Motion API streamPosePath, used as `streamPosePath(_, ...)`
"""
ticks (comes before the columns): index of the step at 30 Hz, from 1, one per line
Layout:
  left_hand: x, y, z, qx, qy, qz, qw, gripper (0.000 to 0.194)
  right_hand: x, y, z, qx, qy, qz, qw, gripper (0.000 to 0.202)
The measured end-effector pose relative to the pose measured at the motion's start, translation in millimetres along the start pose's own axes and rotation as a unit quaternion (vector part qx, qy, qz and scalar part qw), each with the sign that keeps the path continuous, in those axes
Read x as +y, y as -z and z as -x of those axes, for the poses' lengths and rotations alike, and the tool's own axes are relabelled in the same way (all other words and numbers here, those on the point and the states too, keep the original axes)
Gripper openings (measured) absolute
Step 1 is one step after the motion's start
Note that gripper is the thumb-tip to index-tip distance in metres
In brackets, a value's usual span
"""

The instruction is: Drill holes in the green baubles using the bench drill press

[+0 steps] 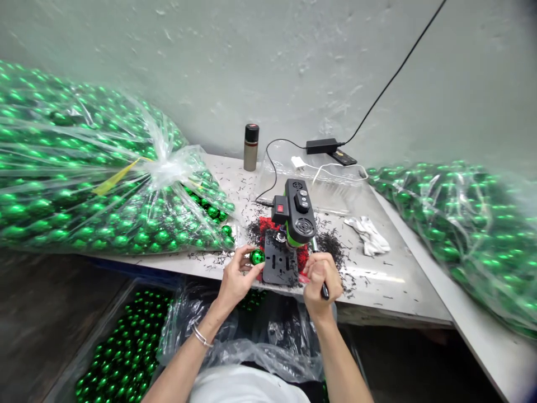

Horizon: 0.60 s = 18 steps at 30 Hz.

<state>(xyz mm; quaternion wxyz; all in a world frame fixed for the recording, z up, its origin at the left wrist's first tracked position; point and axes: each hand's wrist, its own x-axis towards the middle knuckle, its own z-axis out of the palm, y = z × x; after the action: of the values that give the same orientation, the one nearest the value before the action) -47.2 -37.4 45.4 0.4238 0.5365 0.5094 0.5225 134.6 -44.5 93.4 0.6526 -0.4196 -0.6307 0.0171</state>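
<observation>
A shiny green bauble (257,257) is pinched between the thumb and fingers of my left hand (237,274), just left of the black slotted base plate (278,271) of a small bench drill press (300,215). My right hand (322,280) is wrapped around the press's lever handle (324,291), whose black end sticks out below the fist. The machine has a black and green head with a red switch. Around its base lie red material (268,225) and many small black bits (329,244). The fingers of my right hand partly hide the lever.
Large clear bags of green baubles stand left (126,184) and right (470,224). A tub of baubles (121,347) is below the table (403,291). Behind the press are a spray can (250,148), power adapter (321,146), clear plastic tray (335,196) and cables; white gloves (370,236) lie right.
</observation>
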Motion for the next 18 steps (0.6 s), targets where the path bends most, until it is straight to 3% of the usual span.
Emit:
streamPosePath(6,-6.5,2.4,6.7,0.016,-0.132,-0.083,0.988,0.037,1.7,-0.1,2.9,0.003,-0.010,0.004,1.000,0.033)
streamPosePath(12,-4.4,3.6,7.4,0.022,-0.314,-0.168,0.934,0.025,2.1,0.1,2.5,0.001,-0.005,0.002,1.000,0.033)
streamPosePath(18,-5.8,6.6,10.3,0.002,-0.351,-0.204,0.914,0.017,2.8,-0.5,2.0,0.005,0.009,-0.001,1.000,0.033)
